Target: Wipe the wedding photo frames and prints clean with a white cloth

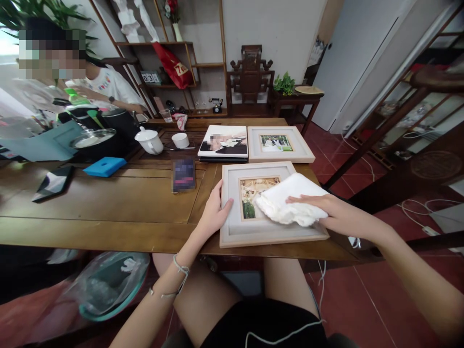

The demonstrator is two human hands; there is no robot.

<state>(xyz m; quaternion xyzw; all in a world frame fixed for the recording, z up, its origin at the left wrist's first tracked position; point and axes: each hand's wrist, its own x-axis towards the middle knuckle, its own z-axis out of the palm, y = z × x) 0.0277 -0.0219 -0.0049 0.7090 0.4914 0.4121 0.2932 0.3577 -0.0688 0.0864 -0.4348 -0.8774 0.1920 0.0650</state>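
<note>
A light wooden picture frame (232,227) with a photo under glass lies flat at the near edge of the wooden table (108,203). My left hand (213,212) holds its left edge, thumb on top and fingers curled around the side. My right hand (326,210) lies flat, fingers stretched, pressing a folded white cloth (286,200) onto the right part of the frame's glass.
Behind lie a second framed photo (279,144) and a photo book (224,142). A phone (183,175), a blue pad (105,166), a white teapot (150,141) and a cup (180,140) stand further left. Another person sits at the far left. A cabinet stands right.
</note>
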